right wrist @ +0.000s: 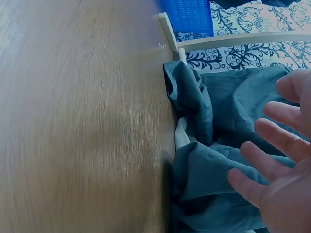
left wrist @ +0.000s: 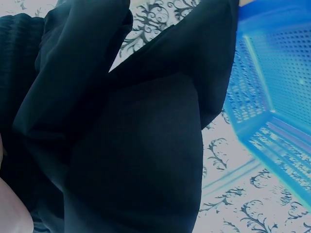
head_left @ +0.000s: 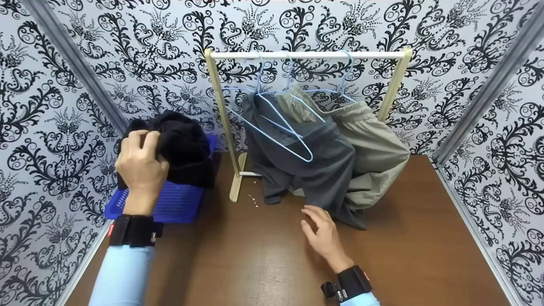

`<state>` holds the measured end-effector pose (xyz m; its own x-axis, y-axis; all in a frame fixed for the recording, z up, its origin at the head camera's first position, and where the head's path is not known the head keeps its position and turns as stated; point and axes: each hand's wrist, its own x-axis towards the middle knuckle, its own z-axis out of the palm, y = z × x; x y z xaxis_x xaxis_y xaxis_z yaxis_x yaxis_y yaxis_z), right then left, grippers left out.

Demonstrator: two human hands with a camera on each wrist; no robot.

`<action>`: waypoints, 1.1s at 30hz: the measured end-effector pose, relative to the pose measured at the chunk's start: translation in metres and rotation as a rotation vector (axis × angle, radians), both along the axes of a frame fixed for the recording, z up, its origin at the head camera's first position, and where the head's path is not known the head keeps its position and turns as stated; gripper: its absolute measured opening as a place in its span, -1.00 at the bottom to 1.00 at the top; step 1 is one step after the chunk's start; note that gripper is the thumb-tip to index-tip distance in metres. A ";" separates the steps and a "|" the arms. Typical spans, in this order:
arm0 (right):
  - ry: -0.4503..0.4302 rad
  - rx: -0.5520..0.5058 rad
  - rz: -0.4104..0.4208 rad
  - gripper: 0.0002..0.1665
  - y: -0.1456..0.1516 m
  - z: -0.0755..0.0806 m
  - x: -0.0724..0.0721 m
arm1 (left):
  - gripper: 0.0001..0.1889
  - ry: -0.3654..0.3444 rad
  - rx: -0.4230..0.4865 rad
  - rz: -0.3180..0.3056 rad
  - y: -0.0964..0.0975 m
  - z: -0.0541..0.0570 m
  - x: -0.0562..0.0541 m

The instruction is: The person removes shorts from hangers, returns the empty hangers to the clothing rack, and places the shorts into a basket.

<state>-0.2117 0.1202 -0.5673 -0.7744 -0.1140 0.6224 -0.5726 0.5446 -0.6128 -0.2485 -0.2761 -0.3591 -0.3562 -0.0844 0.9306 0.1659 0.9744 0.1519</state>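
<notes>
My left hand [head_left: 142, 163] grips a bunched black garment [head_left: 185, 144] and holds it up over the blue basket [head_left: 176, 204] at the left. In the left wrist view the black cloth [left wrist: 141, 150] hangs in folds, with a ribbed band [left wrist: 19, 68] along one side. My right hand [head_left: 325, 233] is held with its fingers spread, just in front of the dark grey shorts [head_left: 293, 148] on the rack. The right wrist view shows its fingers [right wrist: 277, 136] loosely extended and holding nothing; whether they touch the grey cloth [right wrist: 209, 170] I cannot tell.
A small wooden rack [head_left: 223, 114] with a white rail [head_left: 314, 55] stands at the back of the brown table [head_left: 255, 255]. Beige pants [head_left: 374, 148] hang at its right. A light blue hanger [head_left: 272, 140] juts forward at the left. Patterned walls [head_left: 161, 63] enclose the table.
</notes>
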 end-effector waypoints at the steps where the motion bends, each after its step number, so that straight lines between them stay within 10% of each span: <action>1: -0.004 0.000 -0.002 -0.66 0.000 0.000 0.000 | -0.83 -0.006 0.003 0.008 -0.002 -0.002 0.000; 21: 0.011 0.016 0.005 -0.63 0.001 0.000 -0.003 | -0.60 -0.090 0.059 0.100 -0.020 -0.076 -0.016; 33: -0.005 0.018 0.007 -0.62 0.008 0.002 -0.001 | -0.54 -0.301 0.105 0.101 -0.021 -0.123 -0.017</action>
